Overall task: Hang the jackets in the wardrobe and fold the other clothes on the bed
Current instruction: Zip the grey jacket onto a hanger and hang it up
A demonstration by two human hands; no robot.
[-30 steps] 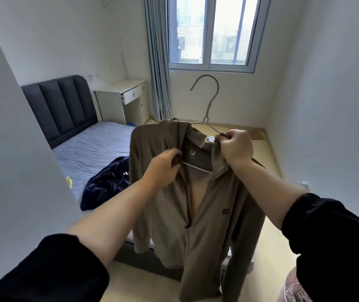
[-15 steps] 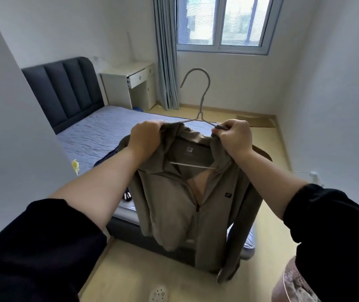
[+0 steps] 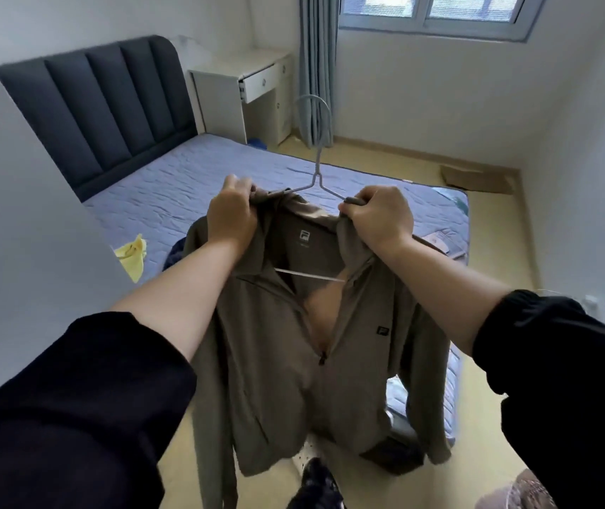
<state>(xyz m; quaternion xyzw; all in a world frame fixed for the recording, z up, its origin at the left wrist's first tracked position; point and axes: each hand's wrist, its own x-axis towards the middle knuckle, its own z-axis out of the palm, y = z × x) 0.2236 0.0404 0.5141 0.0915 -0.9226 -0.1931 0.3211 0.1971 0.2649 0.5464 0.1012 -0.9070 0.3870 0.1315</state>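
Note:
A khaki zip jacket [image 3: 275, 361] hangs in front of me on a grey wire hanger [image 3: 317, 152], whose hook stands up above the collar. My left hand [image 3: 233, 214] grips the jacket's left shoulder by the collar. My right hand [image 3: 378, 218] grips the right shoulder together with the hanger's arm. Behind the jacket lies the bed [image 3: 190, 185] with a yellow cloth [image 3: 132, 253], a dark blue garment [image 3: 174, 251] mostly hidden by my left arm, and a folded brown piece [image 3: 442, 242] near its right edge.
A white panel [image 3: 18, 233] rises close on my left. A dark padded headboard [image 3: 98, 104], a white desk [image 3: 245, 90] and a grey curtain [image 3: 315, 67] stand at the back. Flat cardboard [image 3: 477, 180] lies on the floor by the far wall. My foot [image 3: 315, 483] is below.
My left hand moved from the jacket's front up to the left shoulder by the collar. The view tilted downward, so the bed and floor show more. My right hand kept its grip.

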